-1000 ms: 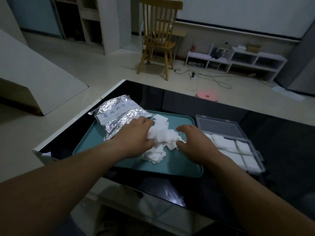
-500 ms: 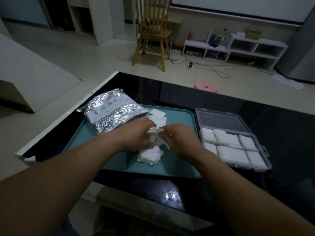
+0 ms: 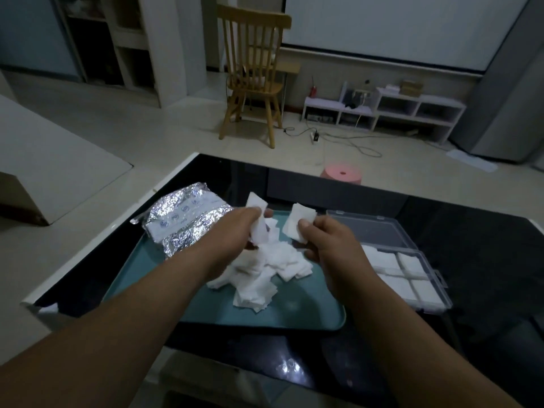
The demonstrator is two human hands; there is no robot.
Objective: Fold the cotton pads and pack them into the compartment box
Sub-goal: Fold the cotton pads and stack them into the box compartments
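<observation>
A heap of white cotton pads lies in the middle of a teal tray. My left hand is raised over the heap, pinching one or more pads between thumb and fingers. Just to its right, my right hand holds up a single cotton pad. The two hands are apart. A clear plastic compartment box sits right of the tray, lid open, its compartments holding folded white pads.
A crinkled silver foil pack rests on the tray's far left corner. The tray and box sit on a glossy black table, whose white left edge is near the tray. A wooden chair and pink stool stand on the floor beyond.
Both hands rose from the heap, met over it, then drew apart. Each now holds white pad material lifted above the pile.
</observation>
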